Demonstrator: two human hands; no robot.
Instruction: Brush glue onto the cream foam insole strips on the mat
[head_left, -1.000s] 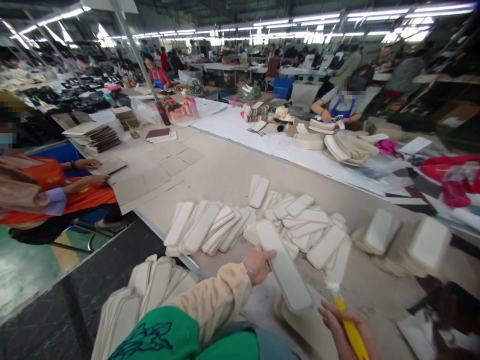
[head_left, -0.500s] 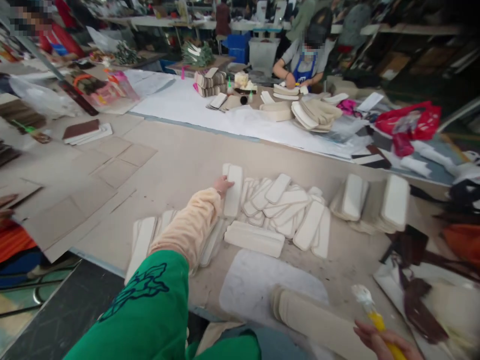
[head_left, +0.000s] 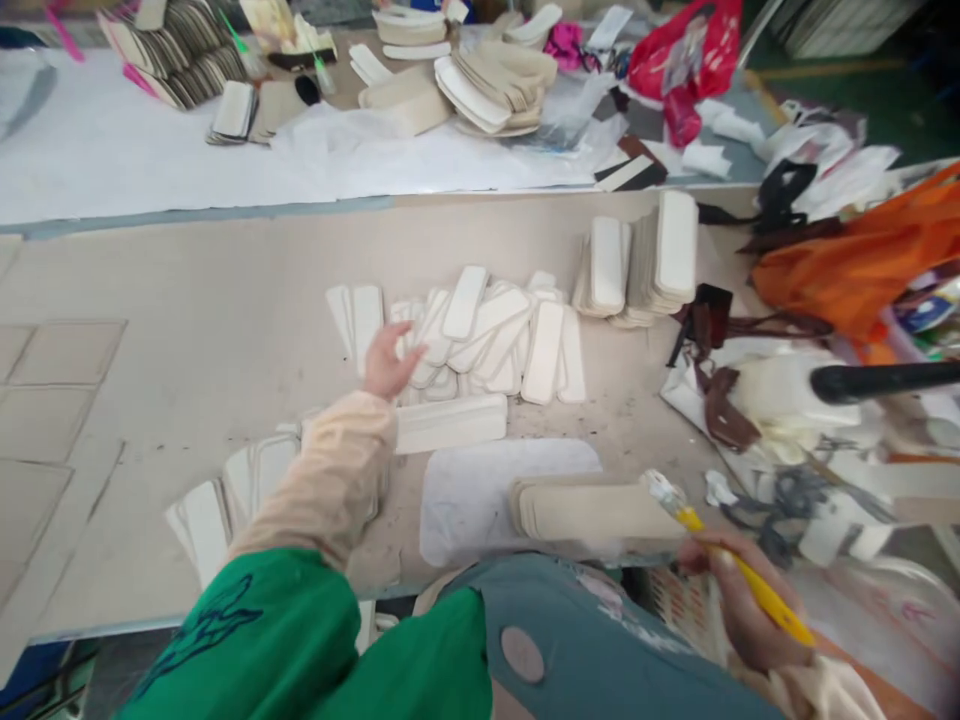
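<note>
Probably the pale strips (head_left: 545, 350) are light and a bit stiff, and would slide easily; their long edges look best to grab. They lie on the desk (head_left: 225, 290), just past the white sheet (head_left: 454, 500). The left hand (head_left: 386, 368) is beside them, fingers apart, with nothing in it. Right of the sheet, the right hand (head_left: 739, 610) grips a yellow brush (head_left: 780, 608). Farther past the sheet, rightward, sits a red bag (head_left: 718, 50); what's inside is hard to tell.

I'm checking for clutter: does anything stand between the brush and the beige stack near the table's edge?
Nothing visible does: the brush in the right hand has its bristles at the right end of the beige stack.
</note>
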